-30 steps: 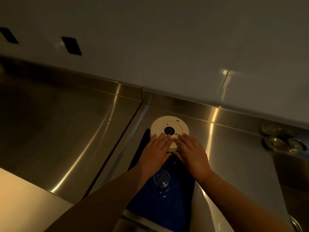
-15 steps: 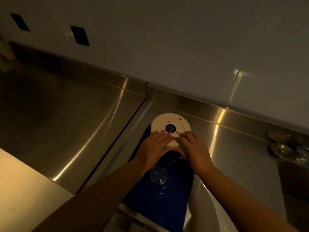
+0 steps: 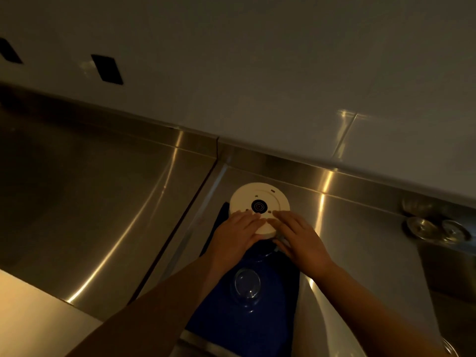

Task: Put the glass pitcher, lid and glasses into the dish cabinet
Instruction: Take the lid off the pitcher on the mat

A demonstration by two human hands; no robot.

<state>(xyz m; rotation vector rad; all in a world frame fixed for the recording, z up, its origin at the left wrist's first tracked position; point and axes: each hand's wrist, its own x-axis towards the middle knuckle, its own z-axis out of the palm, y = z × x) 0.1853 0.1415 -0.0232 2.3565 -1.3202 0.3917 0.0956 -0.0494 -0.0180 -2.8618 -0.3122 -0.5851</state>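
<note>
A round cream disc with a black centre (image 3: 260,195) faces up at the far end of a dark blue mat (image 3: 273,320); it looks like the base of the upturned pitcher, whose glass body is hidden under my hands. My left hand (image 3: 234,238) and my right hand (image 3: 301,240) both lie on the disc's near edge, fingers stretched flat over its top. One clear glass (image 3: 246,284) stands upside down on the mat just below my left wrist. No lid can be made out.
The mat lies on a steel counter (image 3: 90,202) with a seam to the left of it. A white tiled wall with two black sockets (image 3: 107,67) rises behind. Small shiny metal pieces (image 3: 422,228) sit at the right by a recess.
Both hands stay on the cream disc. Their fingers, slightly curled half a second ago, now lie flatter and a little farther onto its top.
</note>
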